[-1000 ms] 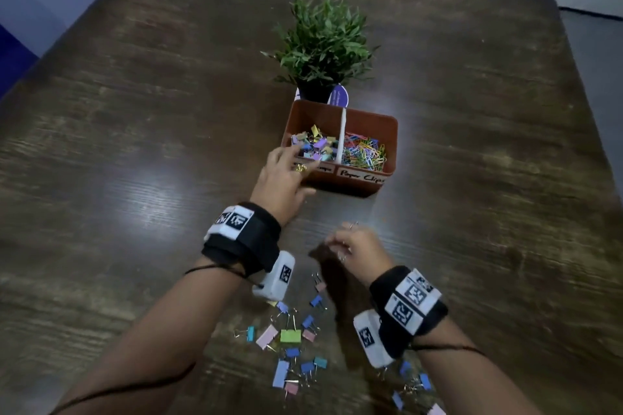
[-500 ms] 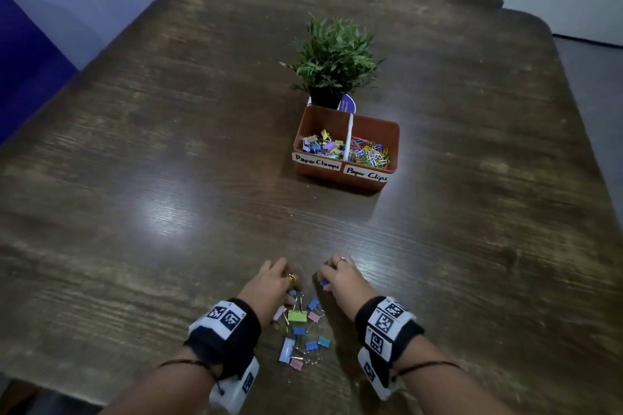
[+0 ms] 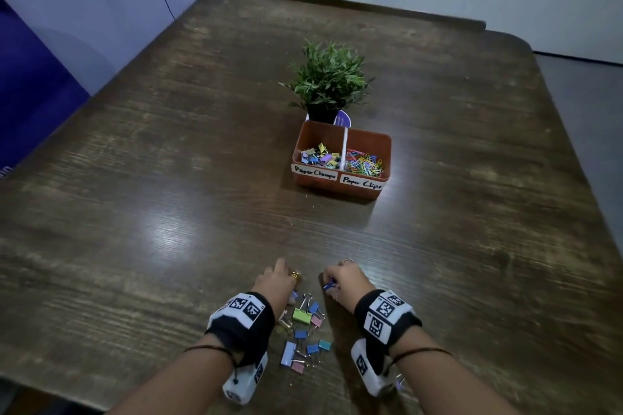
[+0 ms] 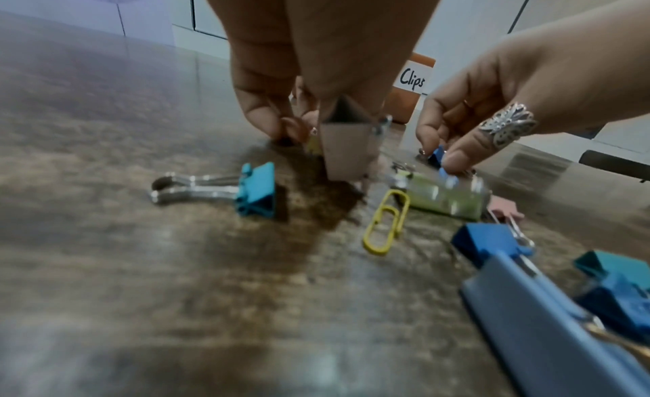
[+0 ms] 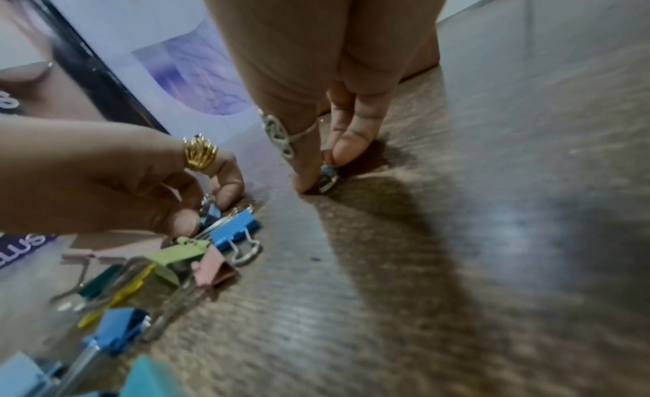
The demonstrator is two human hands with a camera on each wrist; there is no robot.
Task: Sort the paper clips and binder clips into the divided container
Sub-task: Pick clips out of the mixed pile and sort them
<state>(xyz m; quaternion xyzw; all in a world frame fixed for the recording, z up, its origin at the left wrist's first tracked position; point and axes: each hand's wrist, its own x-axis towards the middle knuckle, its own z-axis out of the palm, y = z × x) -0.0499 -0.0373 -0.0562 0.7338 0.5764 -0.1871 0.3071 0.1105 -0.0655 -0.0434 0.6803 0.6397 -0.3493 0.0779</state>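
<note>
Near table edge: right hand (image 3: 344, 280) pinches small blue binder clip (image 3: 328, 286); left hand (image 3: 276, 283) pinches another. Advise firm pinch before lifting.

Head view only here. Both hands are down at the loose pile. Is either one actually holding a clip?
Observer: Yes. In the left wrist view, the left hand pinches a binder clip that stands on the table.
Operator: Right hand?
Observer: The right hand pinches a small blue binder clip down at the tabletop.
Operator: Any paper clips in that pile?
Observer: One yellow paper clip lies flat beside the green binder clip.
</note>
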